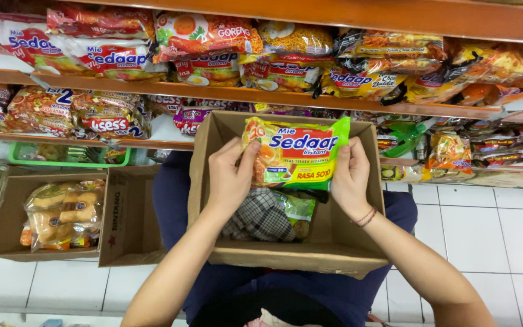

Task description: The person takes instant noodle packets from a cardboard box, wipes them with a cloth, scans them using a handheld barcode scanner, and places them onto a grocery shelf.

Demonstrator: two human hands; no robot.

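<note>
**Both hands hold a noodle packet above an open box**

At the far left, wooden shelves (225, 91) carry rows of packaged noodles in red, white and orange wrappers. Below them, near the left edge, a second cardboard box (122, 224) sits on the white tiled floor (491, 236) and holds a clear bag of wrapped snacks (62, 215). Just behind it lies a green plastic basket (68, 156).

Toward the middle, the left hand (230, 178) grips the left edge of a green and yellow noodle packet (295, 154), fingers closed around it with the thumb on the front. The packet is held upright, face toward the camera, over the far half of an open cardboard box (334, 242) that rests on the person's lap. Inside the box, beneath the packet, lie a checked cloth (261, 217) and another green packet (301, 209) touching it.

The right hand (351, 175), with a thin bracelet at the wrist, clamps the packet's right edge in the same way. Further right, the shelves hold more orange and yellow packets (491, 66), and a green plastic item (404, 138) lies on the lower shelf.
</note>
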